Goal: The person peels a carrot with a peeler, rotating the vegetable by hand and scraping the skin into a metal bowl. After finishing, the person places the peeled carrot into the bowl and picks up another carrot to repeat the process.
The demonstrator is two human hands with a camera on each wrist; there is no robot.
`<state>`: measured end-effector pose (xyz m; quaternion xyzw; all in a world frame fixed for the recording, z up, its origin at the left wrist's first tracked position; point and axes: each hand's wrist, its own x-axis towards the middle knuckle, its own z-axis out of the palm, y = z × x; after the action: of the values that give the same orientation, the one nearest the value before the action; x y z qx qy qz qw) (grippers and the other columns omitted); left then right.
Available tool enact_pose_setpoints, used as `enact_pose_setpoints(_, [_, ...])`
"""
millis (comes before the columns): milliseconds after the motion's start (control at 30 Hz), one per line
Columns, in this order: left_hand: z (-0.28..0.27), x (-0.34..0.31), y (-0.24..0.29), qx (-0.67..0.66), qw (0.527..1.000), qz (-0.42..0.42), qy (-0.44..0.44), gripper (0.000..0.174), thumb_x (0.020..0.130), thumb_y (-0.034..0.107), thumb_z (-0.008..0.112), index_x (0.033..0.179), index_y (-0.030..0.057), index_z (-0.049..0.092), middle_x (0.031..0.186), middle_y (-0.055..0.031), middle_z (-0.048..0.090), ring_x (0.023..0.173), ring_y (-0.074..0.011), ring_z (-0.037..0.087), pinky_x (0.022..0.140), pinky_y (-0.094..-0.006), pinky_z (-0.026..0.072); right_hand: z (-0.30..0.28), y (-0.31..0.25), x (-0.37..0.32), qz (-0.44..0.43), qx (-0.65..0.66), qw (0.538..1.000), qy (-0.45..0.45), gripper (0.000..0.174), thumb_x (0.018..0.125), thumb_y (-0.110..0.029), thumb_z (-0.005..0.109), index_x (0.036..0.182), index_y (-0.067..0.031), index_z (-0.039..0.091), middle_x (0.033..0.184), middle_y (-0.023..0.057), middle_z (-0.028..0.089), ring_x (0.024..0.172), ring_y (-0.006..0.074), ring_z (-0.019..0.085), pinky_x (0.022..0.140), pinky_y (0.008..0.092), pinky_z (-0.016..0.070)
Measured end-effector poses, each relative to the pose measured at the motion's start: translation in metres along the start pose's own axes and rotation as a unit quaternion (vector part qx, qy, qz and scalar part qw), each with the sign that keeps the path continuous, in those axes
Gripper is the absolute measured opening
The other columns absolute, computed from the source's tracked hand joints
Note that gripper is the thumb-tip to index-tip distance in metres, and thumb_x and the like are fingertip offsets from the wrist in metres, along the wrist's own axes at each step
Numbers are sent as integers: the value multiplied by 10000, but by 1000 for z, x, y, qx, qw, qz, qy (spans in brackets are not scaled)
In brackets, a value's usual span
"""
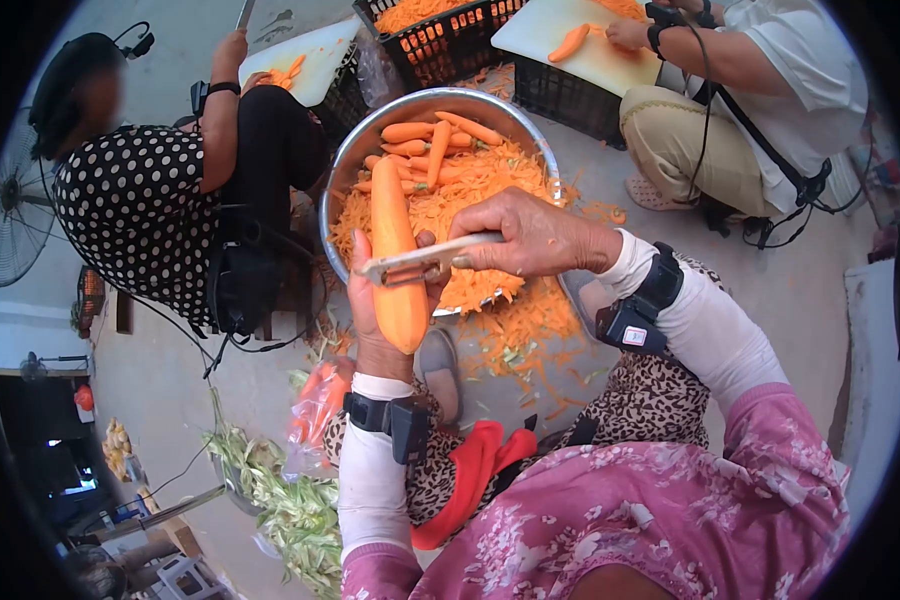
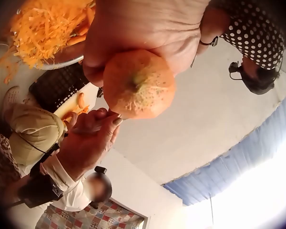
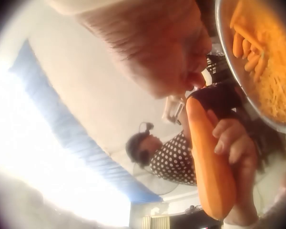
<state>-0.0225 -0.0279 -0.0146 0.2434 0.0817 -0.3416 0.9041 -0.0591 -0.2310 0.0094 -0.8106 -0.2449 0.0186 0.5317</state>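
My left hand (image 1: 375, 310) grips a large peeled carrot (image 1: 395, 255) upright over a steel bowl (image 1: 342, 170). My right hand (image 1: 530, 235) holds a metal peeler (image 1: 420, 262) laid across the carrot's middle. The left wrist view shows the carrot's butt end (image 2: 139, 84) in my left hand (image 2: 148, 28), with my right hand (image 2: 88, 140) behind it. In the right wrist view the carrot (image 3: 210, 164) runs down past the curled left-hand fingers (image 3: 231, 138), under my right hand (image 3: 152, 47). The bowl holds whole carrots (image 1: 425, 135) and orange shavings (image 1: 470, 190).
Peelings (image 1: 530, 335) litter the floor by the bowl. A person in a polka-dot top (image 1: 140, 210) sits at left with a cutting board (image 1: 305, 60). Another person (image 1: 760, 90) cuts a carrot at the top right beside black crates (image 1: 445, 40). Green trimmings (image 1: 290, 505) lie at lower left.
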Motion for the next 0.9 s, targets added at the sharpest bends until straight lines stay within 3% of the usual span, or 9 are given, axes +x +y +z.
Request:
enact_pose_setpoints(133, [-3,0,0,13,999,-1,-29,550,930,532,393,1137,31,490,869,-146,565,823,-278,578,719,-375,487,8,0,-2,-25,19,999,21,217,833,-216,625,916,-15,621,677,124,581,628,236,590,586,334,443])
enact_pose_setpoints(233, [-6,2,0,-4,991,-43,-129,544,936,514,393,1082,0,490,831,-101,510,697,-190,439,600,-297,369,2,9,2,-32,-78,995,51,218,833,-219,624,915,-16,619,665,122,568,612,232,579,575,343,433])
enact_pose_setpoints(300, [-4,-1,-2,-2,991,-54,-121,515,942,498,384,1046,4,487,808,-76,451,668,-167,353,580,-284,307,-2,16,6,-15,-79,994,75,202,840,-208,613,912,-19,613,656,131,558,598,241,562,562,353,422])
enact_pose_setpoints(367, [-5,-3,-4,11,987,-65,-148,490,949,478,376,1030,7,482,795,-70,422,668,-173,354,592,-288,322,-8,25,10,18,-127,973,191,179,848,-191,599,886,-17,598,635,142,537,578,255,540,544,357,413])
enact_pose_setpoints(567, [0,-5,-13,146,980,-44,-124,477,953,452,380,1150,25,462,783,-44,353,667,-156,338,594,-279,311,-25,65,11,147,-282,925,210,166,836,-163,588,801,0,593,698,215,577,676,407,560,607,446,437])
enact_pose_setpoints(667, [-1,-1,-12,126,988,-30,-80,519,951,480,375,1145,7,468,817,-64,403,691,-170,360,605,-281,322,-26,64,13,156,-256,925,232,158,828,-148,586,826,9,594,705,223,566,660,390,558,604,423,440])
enact_pose_setpoints(767, [1,3,-8,70,997,-13,-42,537,949,498,368,1136,7,480,866,-91,455,721,-181,378,621,-287,342,-22,46,14,86,-222,936,260,171,830,-160,600,856,9,603,698,175,588,611,287,574,581,365,447])
enact_pose_setpoints(867, [-3,4,-6,22,998,-17,-54,538,955,508,349,1079,9,509,874,-103,498,735,-207,436,626,-309,383,-8,33,10,85,-13,984,157,200,833,-193,620,884,0,618,669,34,567,631,80,527,572,268,440])
enact_pose_setpoints(900, [-8,6,-4,22,998,-17,-53,538,955,508,349,1079,9,509,874,-103,498,735,-207,436,626,-309,383,-5,26,9,85,-12,984,157,200,833,-193,620,884,0,618,669,34,567,631,80,527,572,268,440])
